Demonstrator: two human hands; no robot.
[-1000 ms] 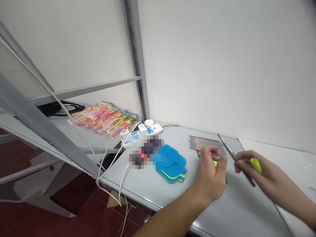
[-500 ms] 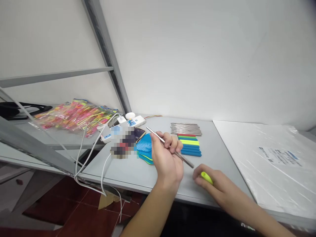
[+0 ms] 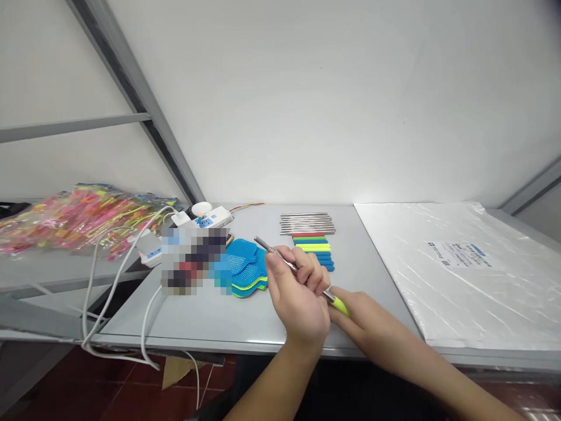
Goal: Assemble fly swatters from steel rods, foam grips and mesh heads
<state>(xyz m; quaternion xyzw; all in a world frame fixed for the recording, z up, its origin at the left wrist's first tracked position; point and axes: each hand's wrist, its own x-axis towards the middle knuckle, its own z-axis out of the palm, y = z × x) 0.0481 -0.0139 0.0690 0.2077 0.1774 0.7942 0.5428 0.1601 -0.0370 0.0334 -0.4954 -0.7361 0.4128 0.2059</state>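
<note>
Grey tabletop (image 3: 197, 321), rod (image 3: 283, 261) at lime tube (image 3: 340, 306), pink pieces (image 3: 56, 213) in bags (image 3: 87, 228)

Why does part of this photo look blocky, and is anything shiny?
In the head view, a pixelated patch covers the middle of the white power strip, cause not shown; also in the head view, pale glare streaks the plastic-wrapped package, and the metal rod in the left hand looks shiny.

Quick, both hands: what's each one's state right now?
Left hand: closed, holding a metal rod.
Right hand: closed, holding a yellow-green tube at the rod's lower end.
</note>
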